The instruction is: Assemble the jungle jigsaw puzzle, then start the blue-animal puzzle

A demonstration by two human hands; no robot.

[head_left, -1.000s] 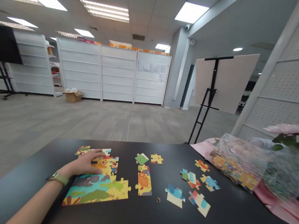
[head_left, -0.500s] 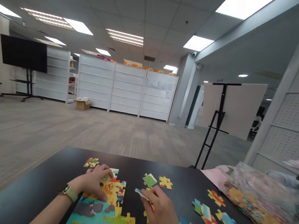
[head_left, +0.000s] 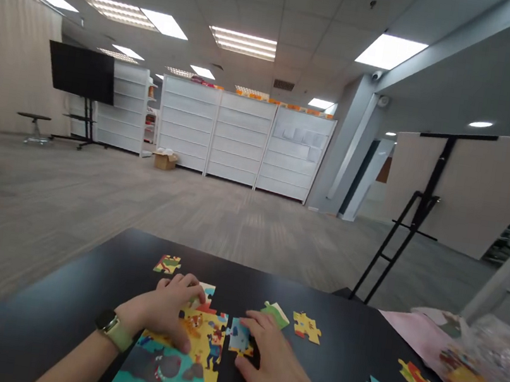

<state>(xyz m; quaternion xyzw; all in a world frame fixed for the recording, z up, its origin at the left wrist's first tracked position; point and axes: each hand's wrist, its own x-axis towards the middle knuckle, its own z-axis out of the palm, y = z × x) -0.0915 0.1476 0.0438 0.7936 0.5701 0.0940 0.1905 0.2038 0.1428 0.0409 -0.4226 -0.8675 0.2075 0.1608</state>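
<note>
The step in hand is judged to be the fitting of a blue puzzle piece (head_left: 240, 340) along the right edge of the joined puzzle section (head_left: 192, 370). The piece lies directly left of the right hand (head_left: 273, 369), beneath and between its fingertips. The right hand is part-curled: the leading fingers bear on the upper edge of the piece, and the thumb stands at its lower edge, so that the piece is gripped lightly between them. Whether it lies fully flat on the table (head_left: 60, 302) is not clear. The left hand (head_left: 165, 311) is loosely spread, palm down, with the thumb on the joined section and the fingers over its upper part; it grasps nothing and appears to steady the work. A dark gap shows between piece and section, so the move calls for aligning the left tab, then sliding the piece leftward and pressing it down while the left hand holds the section firm. A green piece (head_left: 277, 314) lies just beyond the right hand's fingers, with a yellow piece (head_left: 307, 326) to its right. A multicoloured piece (head_left: 168, 264) lies beyond the left hand, apart from the section.
</note>
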